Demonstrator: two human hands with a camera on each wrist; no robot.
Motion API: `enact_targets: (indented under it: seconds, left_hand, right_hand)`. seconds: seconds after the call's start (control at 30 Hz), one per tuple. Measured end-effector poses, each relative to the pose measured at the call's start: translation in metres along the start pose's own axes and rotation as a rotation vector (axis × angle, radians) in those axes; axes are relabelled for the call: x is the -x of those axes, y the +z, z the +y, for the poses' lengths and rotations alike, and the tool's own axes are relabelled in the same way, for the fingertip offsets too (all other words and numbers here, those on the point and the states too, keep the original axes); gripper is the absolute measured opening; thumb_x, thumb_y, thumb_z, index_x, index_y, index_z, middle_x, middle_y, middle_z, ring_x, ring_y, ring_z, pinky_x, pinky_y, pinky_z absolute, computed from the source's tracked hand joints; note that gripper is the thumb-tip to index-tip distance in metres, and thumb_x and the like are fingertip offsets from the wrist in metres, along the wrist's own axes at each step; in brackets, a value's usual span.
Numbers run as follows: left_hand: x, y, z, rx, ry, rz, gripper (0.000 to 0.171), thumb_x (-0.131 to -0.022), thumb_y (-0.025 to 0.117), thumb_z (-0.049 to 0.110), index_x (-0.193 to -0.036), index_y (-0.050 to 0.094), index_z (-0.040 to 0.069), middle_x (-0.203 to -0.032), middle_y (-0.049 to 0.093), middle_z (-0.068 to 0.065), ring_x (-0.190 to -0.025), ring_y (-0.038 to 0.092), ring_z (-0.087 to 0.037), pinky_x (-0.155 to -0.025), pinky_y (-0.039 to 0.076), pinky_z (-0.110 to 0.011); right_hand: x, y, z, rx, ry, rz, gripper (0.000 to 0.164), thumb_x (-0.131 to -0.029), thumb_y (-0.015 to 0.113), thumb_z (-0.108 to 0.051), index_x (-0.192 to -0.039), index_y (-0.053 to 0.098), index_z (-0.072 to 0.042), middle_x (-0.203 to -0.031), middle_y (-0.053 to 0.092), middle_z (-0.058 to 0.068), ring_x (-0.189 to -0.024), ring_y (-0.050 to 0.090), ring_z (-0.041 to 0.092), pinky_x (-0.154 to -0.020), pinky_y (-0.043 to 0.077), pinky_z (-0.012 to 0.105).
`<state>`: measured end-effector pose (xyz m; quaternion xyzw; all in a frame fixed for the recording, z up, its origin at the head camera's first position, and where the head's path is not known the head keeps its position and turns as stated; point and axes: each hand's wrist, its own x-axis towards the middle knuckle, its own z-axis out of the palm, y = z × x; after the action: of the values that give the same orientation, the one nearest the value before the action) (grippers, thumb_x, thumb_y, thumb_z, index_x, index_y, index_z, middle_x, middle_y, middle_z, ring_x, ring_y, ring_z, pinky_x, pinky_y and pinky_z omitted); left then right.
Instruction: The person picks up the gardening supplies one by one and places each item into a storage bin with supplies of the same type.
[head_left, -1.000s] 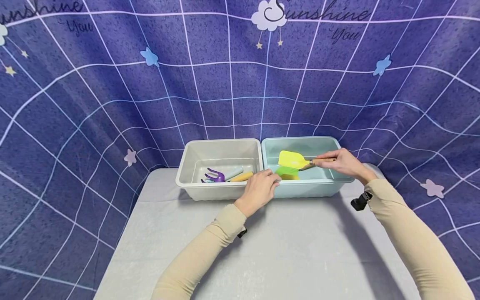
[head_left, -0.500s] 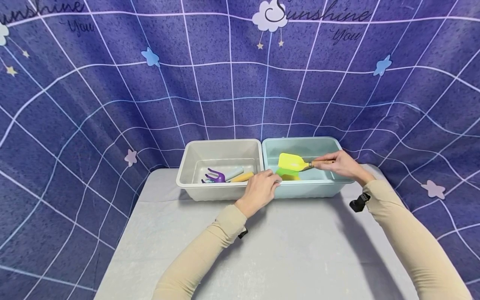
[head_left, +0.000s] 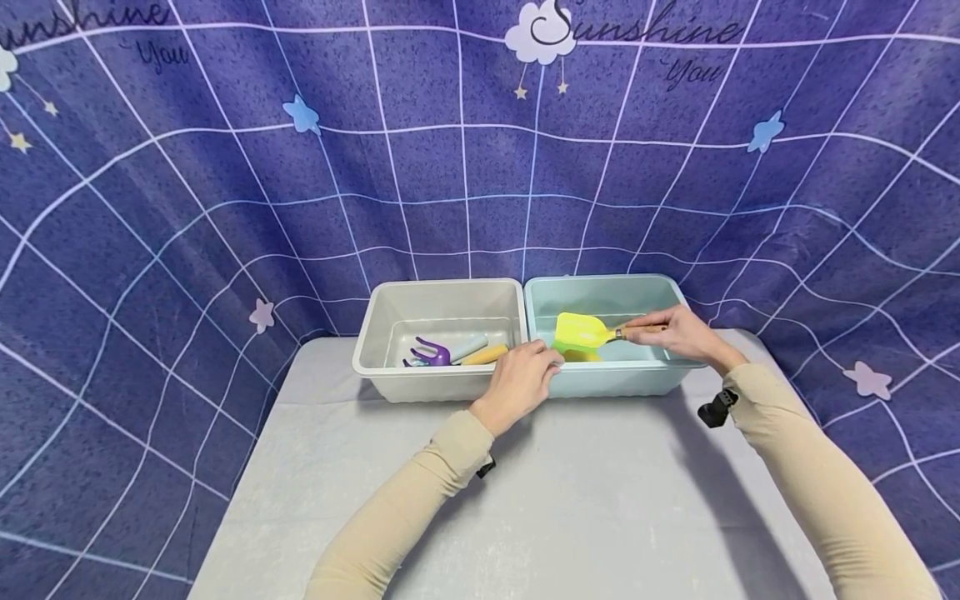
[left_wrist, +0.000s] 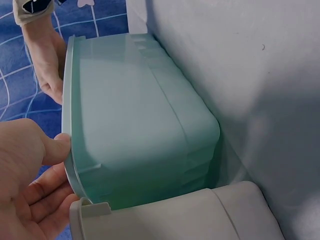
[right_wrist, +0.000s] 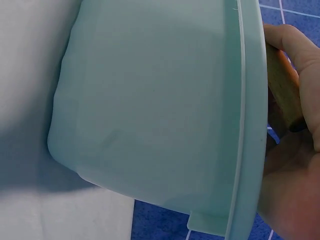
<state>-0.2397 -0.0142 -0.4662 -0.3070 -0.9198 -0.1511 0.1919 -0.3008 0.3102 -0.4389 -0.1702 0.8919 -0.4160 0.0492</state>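
Note:
My right hand [head_left: 682, 332] grips the wooden handle [right_wrist: 283, 87] of a yellow hand shovel [head_left: 581, 331]. Its blade points left, inside the light teal bin [head_left: 615, 380]. Under the blade, a green piece [head_left: 562, 347] and a darker yellow piece [head_left: 581, 356] show in part. At the teal bin's front left corner, my left hand [head_left: 521, 375] pinches the rim; in the left wrist view the thumb [left_wrist: 59, 147] presses its outer side and the fingers go behind it. In the right wrist view the bin wall hides the shovel's blade.
Left of the teal bin, side by side with it, stands a grey bin [head_left: 427, 383]. It holds a purple hand rake [head_left: 433, 354], a yellow handle [head_left: 485, 354] and a pale blue handle [head_left: 469, 346]. Both bins stand on a pale cloth-covered table [head_left: 570, 500] before a blue curtain [head_left: 480, 167].
My right hand has lowered the yellow shovel a little into the teal bin, and its blade now covers more of the green piece. My left hand has stayed at the rim.

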Motion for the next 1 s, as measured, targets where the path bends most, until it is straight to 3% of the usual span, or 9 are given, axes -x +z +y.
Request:
enact_targets:
  seconds: [0.2,0.5,0.63,0.8,0.9,1.0]
  left_hand:
    - [0.0005,-0.0013,0.0004,0.008,0.005,0.005,0.012,-0.101,0.072,0.025,-0.108,0.081,0.021,-0.095,0.073,0.003,-0.086,0.073,-0.018,-0.074,0.059,-0.034]
    - [0.0005,0.0007,0.0001,0.010,0.010,0.014,0.010,-0.100,0.074,0.023,-0.107,0.081,0.021,-0.092,0.071,0.003,-0.083,0.072,-0.018,-0.072,0.058,-0.033]
    - [0.0001,0.0007,-0.0001,-0.001,0.014,0.027,0.010,-0.100,0.074,0.024,-0.107,0.081,0.022,-0.092,0.070,0.003,-0.082,0.072,-0.018,-0.071,0.058,-0.033]
    - [0.0000,-0.0002,0.0003,0.007,0.014,0.025,0.012,-0.100,0.074,0.024,-0.109,0.081,0.021,-0.095,0.072,0.003,-0.086,0.073,-0.018,-0.074,0.059,-0.033]
    - [0.0003,0.0000,0.0002,0.010,0.008,0.013,0.014,-0.101,0.073,0.025,-0.111,0.081,0.021,-0.099,0.074,0.002,-0.089,0.074,-0.019,-0.076,0.060,-0.034]
    - [0.0002,0.0005,-0.0002,0.008,0.007,0.013,0.015,-0.101,0.073,0.025,-0.112,0.081,0.021,-0.100,0.075,0.002,-0.091,0.075,-0.019,-0.077,0.060,-0.034]
  right_hand:
    - [0.0004,0.0025,-0.0015,-0.030,0.014,-0.015,0.038,-0.096,0.081,-0.020,-0.127,0.076,0.001,-0.128,0.074,0.022,-0.098,0.067,-0.010,-0.081,0.052,0.009]
    - [-0.0012,0.0082,0.0055,-0.051,-0.033,-0.023,0.037,-0.095,0.079,-0.010,-0.126,0.073,0.009,-0.126,0.072,0.030,-0.096,0.067,-0.010,-0.078,0.055,0.009]
    - [-0.0017,0.0080,0.0065,0.046,-0.014,-0.006,0.039,-0.097,0.079,-0.022,-0.129,0.075,0.001,-0.129,0.074,0.025,-0.106,0.070,0.006,-0.083,0.052,0.011]
    - [-0.0009,0.0064,0.0064,0.154,0.053,0.050,0.051,-0.096,0.078,-0.033,-0.139,0.070,-0.007,-0.135,0.073,0.021,-0.121,0.066,0.035,-0.094,0.048,0.028]
    - [0.0000,0.0053,0.0058,0.147,0.056,0.049,0.051,-0.097,0.077,-0.031,-0.140,0.069,-0.005,-0.136,0.071,0.021,-0.125,0.065,0.038,-0.097,0.049,0.033]
    - [0.0007,0.0052,0.0047,0.150,0.051,0.059,0.051,-0.097,0.077,-0.035,-0.138,0.070,-0.006,-0.135,0.073,0.019,-0.123,0.066,0.035,-0.093,0.050,0.028]
